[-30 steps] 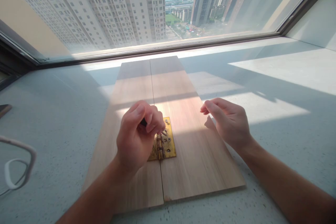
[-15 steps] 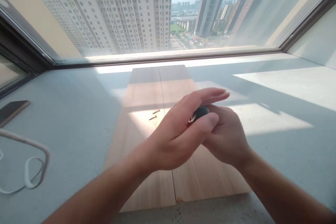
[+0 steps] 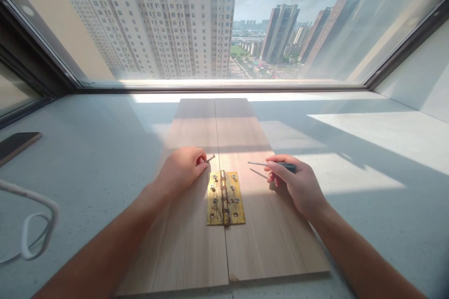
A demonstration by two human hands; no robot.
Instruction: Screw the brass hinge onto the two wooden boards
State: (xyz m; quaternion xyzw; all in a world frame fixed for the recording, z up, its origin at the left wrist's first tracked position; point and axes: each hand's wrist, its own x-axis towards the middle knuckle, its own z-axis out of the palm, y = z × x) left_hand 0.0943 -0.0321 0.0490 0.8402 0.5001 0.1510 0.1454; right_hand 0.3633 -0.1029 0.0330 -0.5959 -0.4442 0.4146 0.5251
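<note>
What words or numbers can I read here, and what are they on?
None can be read clearly.
Hinge: small dark marks, too blurred to tell if they are letters.
Window: a tiny mark in its lower left corner, too small to read.
Screwdriver: no lettering shows.

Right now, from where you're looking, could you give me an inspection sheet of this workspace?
Surface: pale speckled ledge, crossed by sunlight and shadow.
Work items: a brass-coloured hinge lies across the seam between the left board and right board; screws stand in several holes, depth unclear.
Left hand: pinches a loose screw.
Right hand: holds a dark-handled screwdriver, tip pointing left.
Clutter: dark flat item at the left edge, partly out of frame.
Cables: white looped item at left, perhaps a cord.
Surroundings: window beyond, tall buildings outside.
</note>
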